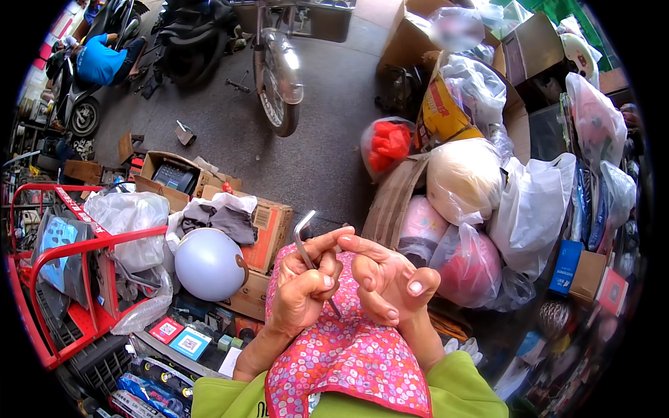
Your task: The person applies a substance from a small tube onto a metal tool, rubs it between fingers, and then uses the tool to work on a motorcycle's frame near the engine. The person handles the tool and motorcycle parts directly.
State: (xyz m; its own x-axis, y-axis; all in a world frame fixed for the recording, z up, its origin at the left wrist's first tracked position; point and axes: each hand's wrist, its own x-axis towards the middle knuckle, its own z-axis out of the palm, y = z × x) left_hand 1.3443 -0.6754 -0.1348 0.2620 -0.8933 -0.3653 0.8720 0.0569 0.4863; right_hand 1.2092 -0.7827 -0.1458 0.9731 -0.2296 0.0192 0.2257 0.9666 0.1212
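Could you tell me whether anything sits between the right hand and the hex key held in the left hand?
Nothing visible does. The left hand grips the hex key, and the right hand is right beside it, index fingertip meeting the left one above the patterned sleeve.

The grey concrete floor (327, 139) carries nearly everything here: a motorcycle's chromed front wheel (279, 90) stands on it at the top, with a small flattened scrap of cardboard (185, 134) lying on bare floor to its left. Open brown cardboard boxes (268, 226) sit on the floor at left centre, one holding a dark telephone-like device (173, 177), and a red metal-framed rack (52, 279) stands at the far left. To the right, a heap of clear plastic bags holding round helmets (463, 181) is piled against more cardboard boxes (529, 49).
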